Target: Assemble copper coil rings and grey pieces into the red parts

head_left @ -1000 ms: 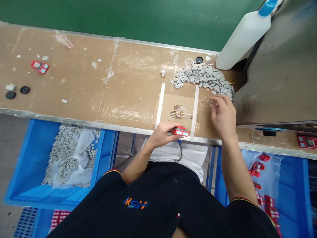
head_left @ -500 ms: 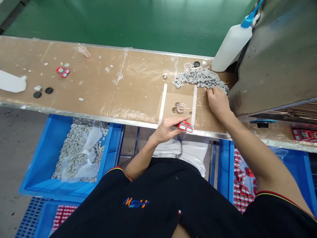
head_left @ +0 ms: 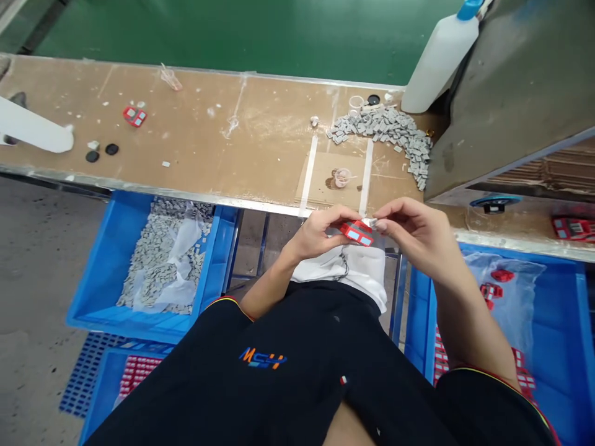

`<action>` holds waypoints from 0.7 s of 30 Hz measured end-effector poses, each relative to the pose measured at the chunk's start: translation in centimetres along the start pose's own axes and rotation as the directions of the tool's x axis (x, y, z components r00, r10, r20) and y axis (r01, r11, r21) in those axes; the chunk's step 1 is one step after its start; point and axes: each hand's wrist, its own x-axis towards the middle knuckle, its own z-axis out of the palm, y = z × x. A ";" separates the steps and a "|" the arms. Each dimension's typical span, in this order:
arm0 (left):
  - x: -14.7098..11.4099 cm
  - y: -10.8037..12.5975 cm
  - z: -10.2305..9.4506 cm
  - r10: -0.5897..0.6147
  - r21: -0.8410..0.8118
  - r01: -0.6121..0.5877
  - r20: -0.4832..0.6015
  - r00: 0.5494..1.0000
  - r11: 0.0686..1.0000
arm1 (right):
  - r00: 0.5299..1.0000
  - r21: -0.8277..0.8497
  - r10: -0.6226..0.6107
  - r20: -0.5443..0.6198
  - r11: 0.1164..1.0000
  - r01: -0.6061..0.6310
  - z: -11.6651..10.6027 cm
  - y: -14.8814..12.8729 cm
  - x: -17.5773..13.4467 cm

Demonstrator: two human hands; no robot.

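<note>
My left hand [head_left: 317,236] grips a small red plastic toy car body [head_left: 357,233] with pale blue windows, just off the table's front edge. Beside it, my right hand [head_left: 416,232] pinches a small light-grey piece [head_left: 370,223] against the car's right end. Whether that piece is seated in the car, I cannot tell. Beyond the hands, on the cardboard-covered table, is a pile of small grey plastic pieces [head_left: 385,127]. A small clear cup [head_left: 342,178] with a thin stick sits between two white tape strips [head_left: 367,176].
A white squeeze bottle [head_left: 439,65] stands at the back right against a metal cabinet [head_left: 511,93]. Below the table are a blue bin of grey pieces [head_left: 93,266] at left and a blue bin with red parts [head_left: 558,322] at right. Another red car [head_left: 134,116] lies far left.
My right hand has come from the grey pile to the red car, bringing a small grey piece. My left hand still holds the car. The view has shifted slightly.
</note>
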 end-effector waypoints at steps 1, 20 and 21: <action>-0.1 0.1 0.2 0.000 0.003 0.000 0.009 1.000 1.000 | 1.000 0.007 0.018 0.022 1.000 -0.018 0.2 0.1 -0.2; 0.9 -0.2 1.0 -0.016 0.150 -0.010 0.171 0.985 0.989 | 0.990 -0.336 -0.138 0.001 0.933 0.130 0.7 2.0 -2.2; 0.9 -0.2 1.0 -0.012 0.160 -0.016 0.176 0.984 0.987 | 0.990 -0.328 -0.137 -0.029 0.937 0.120 1.0 2.2 -2.6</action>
